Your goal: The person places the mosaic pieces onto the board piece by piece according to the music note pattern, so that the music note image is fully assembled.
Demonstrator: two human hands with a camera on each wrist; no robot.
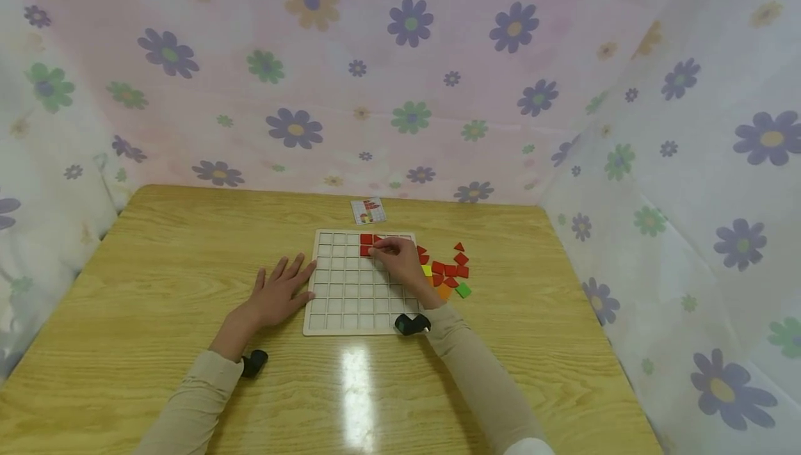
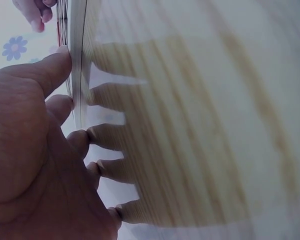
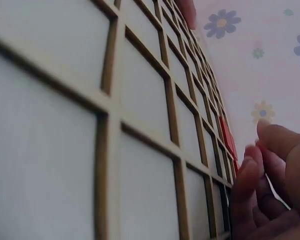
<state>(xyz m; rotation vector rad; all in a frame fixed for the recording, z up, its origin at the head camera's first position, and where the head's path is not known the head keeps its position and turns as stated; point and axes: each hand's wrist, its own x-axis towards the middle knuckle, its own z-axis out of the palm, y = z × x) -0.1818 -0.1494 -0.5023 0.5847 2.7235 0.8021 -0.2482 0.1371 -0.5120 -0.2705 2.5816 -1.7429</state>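
Observation:
A square grid board [image 1: 341,295] lies on the table, with red tiles [image 1: 366,239] in cells near its far edge. Over those tiles is my right hand [image 1: 400,260], thumb and fingertips drawn together. A sliver of red shows at these fingertips in the right wrist view, where the right hand [image 3: 275,175] appears to pinch a small red tile; its shape is hidden. My left hand [image 1: 275,295] lies spread on the table at the board's left side. Its thumb and index finger touch the board's edge [image 2: 77,75] in the left wrist view.
Loose red tiles [image 1: 450,270] lie in a cluster right of the board, with a green tile [image 1: 463,290], an orange tile [image 1: 444,291] and a yellow tile [image 1: 427,270]. A pattern card [image 1: 368,211] lies beyond the board. Flowered cloth [image 1: 407,79] hangs around the table.

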